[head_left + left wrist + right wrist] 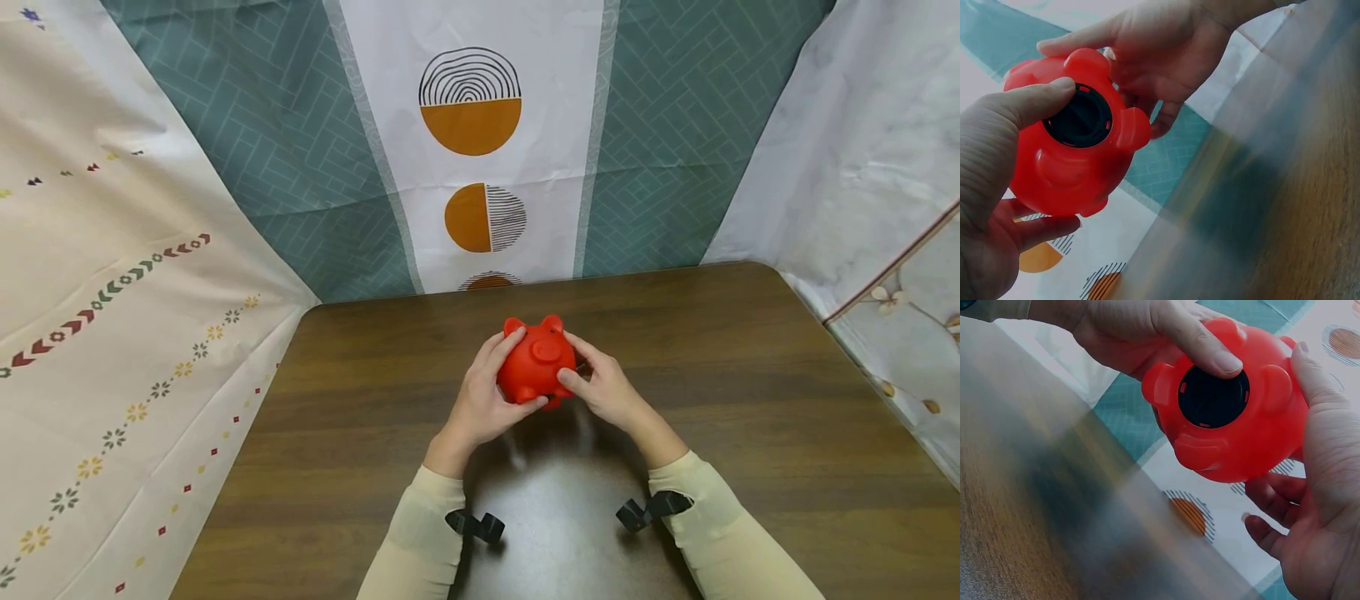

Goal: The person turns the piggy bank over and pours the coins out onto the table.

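A red piggy bank (527,373) is held up off the table between both hands, its snout and ears showing in the head view. The left hand (486,398) grips one side, fingers spread along the body. In the left wrist view, the left thumb (1047,100) rests on the rim of a round black plug (1082,125) in the bank's underside. Around the opposite side, the right hand (609,392) holds the bank with thumb and fingers; its thumb (1310,372) lies against the red body in the right wrist view. The plug sits in its hole.
Beneath the hands is a brown wood-grain table (360,433) with a glossy reflection near the front. A green and white patterned cloth (300,167) hangs behind it, with pale cloths at left and right. Each forearm wears a black wrist camera (476,525).
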`<action>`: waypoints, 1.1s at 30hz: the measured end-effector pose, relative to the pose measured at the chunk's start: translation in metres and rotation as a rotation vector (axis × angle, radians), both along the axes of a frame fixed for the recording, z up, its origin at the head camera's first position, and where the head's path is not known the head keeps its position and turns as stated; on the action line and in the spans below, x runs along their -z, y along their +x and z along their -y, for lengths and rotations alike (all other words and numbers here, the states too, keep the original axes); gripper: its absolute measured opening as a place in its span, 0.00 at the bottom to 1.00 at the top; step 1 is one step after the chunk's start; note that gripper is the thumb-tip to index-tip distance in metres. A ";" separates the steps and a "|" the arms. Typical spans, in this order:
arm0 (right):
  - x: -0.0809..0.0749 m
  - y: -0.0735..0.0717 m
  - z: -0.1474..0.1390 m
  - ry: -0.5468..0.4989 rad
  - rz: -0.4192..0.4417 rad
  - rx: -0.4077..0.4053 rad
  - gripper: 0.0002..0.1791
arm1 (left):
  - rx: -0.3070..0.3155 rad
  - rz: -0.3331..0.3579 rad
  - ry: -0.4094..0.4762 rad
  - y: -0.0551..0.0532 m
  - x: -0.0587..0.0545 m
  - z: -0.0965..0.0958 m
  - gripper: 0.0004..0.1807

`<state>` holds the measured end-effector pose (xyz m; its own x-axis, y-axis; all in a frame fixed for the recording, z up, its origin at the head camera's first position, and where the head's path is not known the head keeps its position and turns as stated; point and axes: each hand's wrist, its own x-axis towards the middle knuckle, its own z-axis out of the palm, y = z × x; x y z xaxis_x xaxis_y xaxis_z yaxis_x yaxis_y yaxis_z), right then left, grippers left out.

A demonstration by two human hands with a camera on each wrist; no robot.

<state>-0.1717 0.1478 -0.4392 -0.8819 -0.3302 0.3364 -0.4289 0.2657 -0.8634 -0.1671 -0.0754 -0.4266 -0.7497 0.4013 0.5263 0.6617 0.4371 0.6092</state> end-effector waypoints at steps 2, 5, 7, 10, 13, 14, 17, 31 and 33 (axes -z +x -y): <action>0.001 0.000 0.000 -0.014 -0.006 -0.010 0.34 | -0.012 0.002 0.007 0.000 0.001 -0.001 0.50; -0.013 0.008 0.003 -0.025 0.001 -0.026 0.34 | -0.024 -0.013 0.029 -0.002 0.003 -0.002 0.49; -0.023 0.013 0.004 -0.033 0.012 -0.040 0.34 | -0.035 -0.014 0.045 -0.003 0.004 -0.003 0.49; -0.030 0.015 0.006 -0.061 0.035 -0.060 0.35 | -0.050 0.008 0.072 -0.004 0.005 -0.004 0.48; -0.018 0.008 0.005 -0.080 0.046 -0.068 0.37 | -0.058 0.042 0.092 -0.004 0.006 -0.004 0.49; -0.014 0.005 0.004 -0.084 0.045 -0.069 0.37 | -0.059 0.049 0.098 -0.004 0.006 -0.004 0.49; -0.003 0.000 0.003 -0.083 0.041 -0.075 0.40 | -0.060 0.067 0.121 -0.004 0.006 -0.004 0.49; -0.002 0.001 0.004 -0.070 0.042 -0.063 0.46 | -0.074 0.081 0.080 -0.004 0.005 -0.002 0.47; -0.004 0.002 0.005 -0.067 0.049 -0.050 0.46 | -0.047 0.089 0.050 -0.003 0.005 -0.003 0.52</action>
<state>-0.1696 0.1429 -0.4354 -0.8808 -0.3524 0.3162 -0.3970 0.1856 -0.8989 -0.1701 -0.0729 -0.4312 -0.8119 0.3395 0.4749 0.5832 0.4344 0.6864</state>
